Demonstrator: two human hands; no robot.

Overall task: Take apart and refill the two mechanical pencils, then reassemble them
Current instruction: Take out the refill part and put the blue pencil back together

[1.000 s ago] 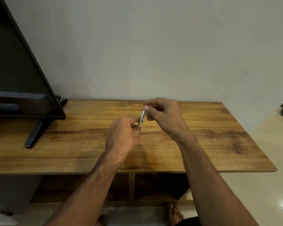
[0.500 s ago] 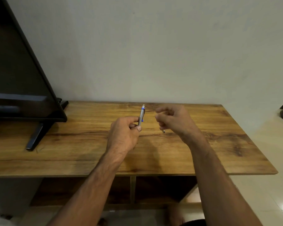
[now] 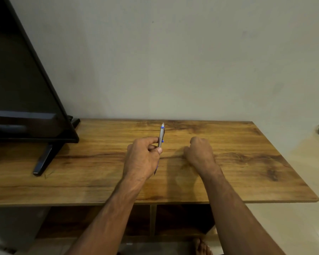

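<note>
My left hand (image 3: 143, 159) grips a silver mechanical pencil (image 3: 161, 134) with blue trim, held nearly upright above the wooden table (image 3: 250, 162). The pencil's white eraser end points up and away, bare of any cap. Its lower part is hidden in my fist, and a dark tip shows below the hand. My right hand (image 3: 199, 153) rests low on the table to the right of the pencil, apart from it. Its back faces me and the fingers curl under, so anything in them is hidden. No second pencil is visible.
A black television (image 3: 26, 85) stands on the table's left end, with a dark stand foot (image 3: 44, 159) reaching toward the front. A plain wall runs along the back edge. Open shelves lie under the tabletop, and a bare foot (image 3: 201, 247) shows on the floor.
My right hand left the pencil's top with a small dark piece, then dropped right and down onto the table. The eraser end now shows. My left hand kept hold of the pencil.
</note>
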